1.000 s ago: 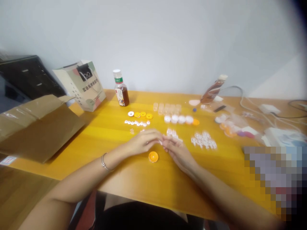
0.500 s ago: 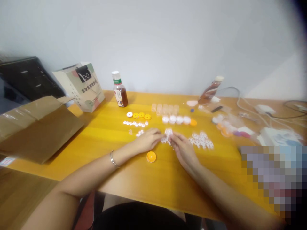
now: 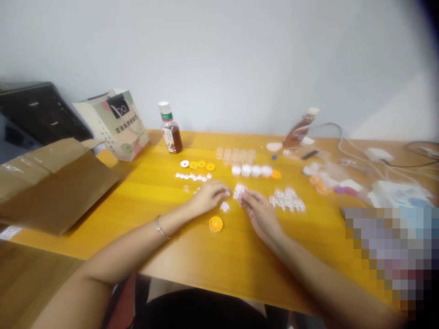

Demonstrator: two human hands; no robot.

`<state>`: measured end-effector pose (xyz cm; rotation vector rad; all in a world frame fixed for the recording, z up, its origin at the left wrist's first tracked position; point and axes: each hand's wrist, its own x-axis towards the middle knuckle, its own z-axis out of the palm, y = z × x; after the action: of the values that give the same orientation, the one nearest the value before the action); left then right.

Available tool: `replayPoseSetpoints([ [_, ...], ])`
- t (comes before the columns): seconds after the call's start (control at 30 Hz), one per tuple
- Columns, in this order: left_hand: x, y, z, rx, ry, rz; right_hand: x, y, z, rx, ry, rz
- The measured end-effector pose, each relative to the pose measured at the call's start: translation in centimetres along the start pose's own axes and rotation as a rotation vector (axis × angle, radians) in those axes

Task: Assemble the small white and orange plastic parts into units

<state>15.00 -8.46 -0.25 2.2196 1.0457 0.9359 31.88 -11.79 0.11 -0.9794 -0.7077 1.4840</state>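
Note:
My right hand point(image 3: 258, 206) pinches a small clear-white part point(image 3: 239, 192) over the middle of the table. Just left of it, my left hand point(image 3: 210, 197) has its thumb and fingers together around a tiny white piece point(image 3: 227, 193), too small to make out. Between and below the hands lies a single white toothed part point(image 3: 224, 207). Nearer to me sits a round orange cup point(image 3: 216, 224). A cluster of white gear-like parts point(image 3: 287, 200) lies right of my right hand. Beyond my left hand is a row of small white pieces point(image 3: 194, 177).
Yellow rings point(image 3: 202, 164), clear cups point(image 3: 236, 156) and white round caps point(image 3: 251, 171) stand in rows farther back. A dark-drink bottle point(image 3: 172, 136), paper bag point(image 3: 125, 128) and cardboard box point(image 3: 58, 183) are left. Another bottle point(image 3: 301, 130) and cables are right.
My left hand has drawn slightly left, away from my right hand. A white toothed part now shows on the table between them. My right hand has hardly moved.

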Motion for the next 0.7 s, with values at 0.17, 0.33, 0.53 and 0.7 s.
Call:
replayPoseSetpoints([
  [0.17,-0.6,0.9,-1.1,-0.394,0.096,-0.231,-0.3,0.1,0.2,-0.007,-0.013,0.036],
  [0.33,-1.4,1.6,-2.6,-0.579,0.15,-0.32,-1.0,0.4,0.6,0.003,-0.067,0.118],
  [0.53,-1.8,2.0,-2.8,-0.674,0.098,-0.333,-1.3,0.6,0.7,-0.025,-0.1,0.146],
  [0.7,-1.9,2.4,-2.4,-0.736,-0.042,-0.39,-1.3,0.6,0.8,-0.066,-0.124,0.163],
])
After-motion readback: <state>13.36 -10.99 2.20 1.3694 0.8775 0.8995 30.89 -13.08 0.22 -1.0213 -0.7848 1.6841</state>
